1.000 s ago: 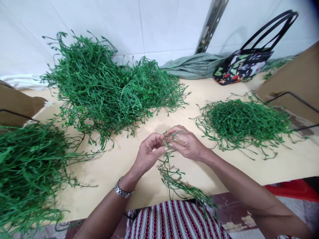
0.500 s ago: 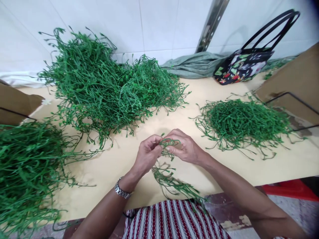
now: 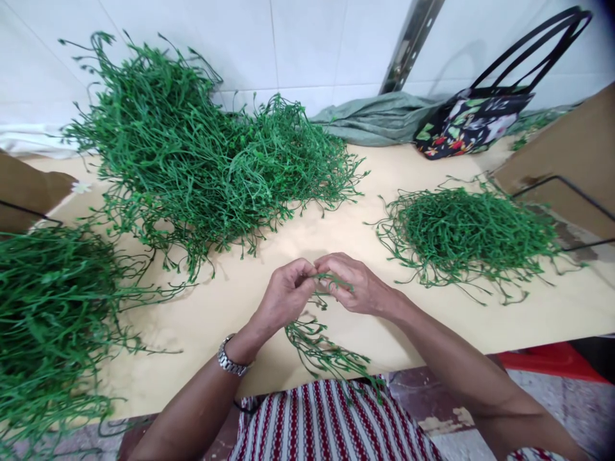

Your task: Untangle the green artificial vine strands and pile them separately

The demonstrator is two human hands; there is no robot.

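My left hand point(image 3: 287, 289) and my right hand point(image 3: 354, 283) meet above the pale tabletop point(image 3: 230, 320), fingertips nearly touching. Both pinch thin green stems point(image 3: 336, 279), which pass between the fingers and curl over toward the right palm. Just below my hands, a small loose bunch of green stems point(image 3: 327, 352) lies at the table's front edge, its ends reaching over the striped cloth on my lap. My fingers partly hide the held stems.
Large heaps of green stems lie at the back point(image 3: 192, 153) and left point(image 3: 52, 307); a smaller heap point(image 3: 471, 230) is at the right. Behind are a grey-green cloth point(image 3: 379, 118) and a flowered bag point(image 3: 475, 125). Brown cardboard point(image 3: 567, 153) with a black wire stands right.
My fingertips have come closer together, and the stems between them show less, now lying flatter toward the right palm. The view has shifted slightly.
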